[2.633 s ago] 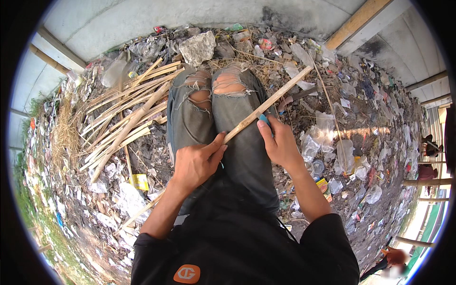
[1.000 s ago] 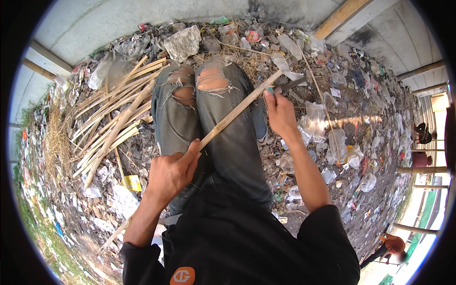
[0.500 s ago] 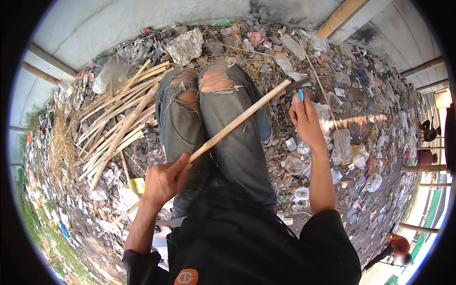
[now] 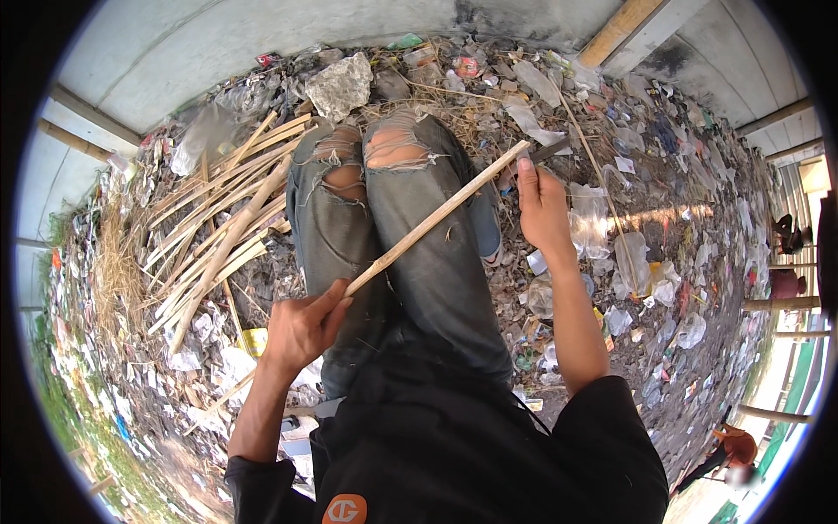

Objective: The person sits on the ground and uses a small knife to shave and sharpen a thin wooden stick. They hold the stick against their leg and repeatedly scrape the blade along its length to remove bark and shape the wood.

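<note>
Two hands hold a long bamboo strip across a lap.

Left hand [image 4: 301, 332] grip is closed around the strip's [image 4: 436, 218] near end; right hand [image 4: 543, 210] grip pinches a dark blade [image 4: 552, 150] at its far end, over torn jeans [image 4: 419, 253], cut bamboo pile [image 4: 218, 236] left.

My left hand [image 4: 301, 330] is curled in a closed grip near my lap; my right hand [image 4: 541, 210] is stretched forward, fingers pinched, arm nearly straight.

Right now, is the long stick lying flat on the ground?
No, the long stick is up across the knees, gripped by the left hand at its lower end and the right hand near the top.
</note>
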A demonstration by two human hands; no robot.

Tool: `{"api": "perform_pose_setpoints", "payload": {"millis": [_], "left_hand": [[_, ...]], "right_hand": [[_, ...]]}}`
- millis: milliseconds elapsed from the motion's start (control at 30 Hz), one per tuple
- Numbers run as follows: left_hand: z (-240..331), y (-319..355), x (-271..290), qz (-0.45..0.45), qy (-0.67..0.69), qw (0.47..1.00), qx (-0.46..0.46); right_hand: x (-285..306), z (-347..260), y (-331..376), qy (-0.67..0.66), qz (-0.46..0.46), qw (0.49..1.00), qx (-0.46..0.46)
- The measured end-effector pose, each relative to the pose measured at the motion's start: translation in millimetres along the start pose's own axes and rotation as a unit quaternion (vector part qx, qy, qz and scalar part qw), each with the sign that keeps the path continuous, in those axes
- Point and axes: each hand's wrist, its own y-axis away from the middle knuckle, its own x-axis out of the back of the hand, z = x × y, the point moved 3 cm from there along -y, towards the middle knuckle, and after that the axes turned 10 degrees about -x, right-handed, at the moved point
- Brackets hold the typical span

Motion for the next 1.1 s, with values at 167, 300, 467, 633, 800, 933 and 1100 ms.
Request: {"api": "perform_pose_setpoints", "payload": {"millis": [167, 300, 467, 633, 800, 933, 1100], "left_hand": [[-2.0, 1.1, -4.2, 0.000, 0.003, 1.000, -0.012], [-1.6, -2.0, -2.0, -0.001, 0.036, 0.999, -0.009], [-7.1, -3.5, -5.3, -0.005, 0.091, 0.996, 0.023], [-3.7, -5.9, -9.7, 0.003, 0.108, 0.993, 0.042], [-1.0, -5.4, -7.0, 0.000, 0.109, 0.994, 0.032], [-1.4, -11.4, -15.9, 0.002, 0.094, 0.995, 0.027], [14.4, -41.5, -19.2, 0.004, 0.107, 0.994, 0.030]], "right_hand": [[-26.6, -6.9, 23.9, -0.012, -0.031, 0.997, 0.068], [-6.7, -1.9, -7.6, -0.011, 0.016, 0.999, 0.029], [-41.3, -1.5, 19.3, -0.059, -0.059, 0.996, 0.022], [-52.2, -12.9, 35.2, -0.041, -0.074, 0.995, 0.059], [-20.0, -5.8, -3.4, -0.053, 0.000, 0.998, 0.023], [-55.0, -10.3, 35.9, -0.014, -0.053, 0.995, 0.079], [-56.5, -35.5, 58.9, 0.016, -0.112, 0.990, 0.082]]}}
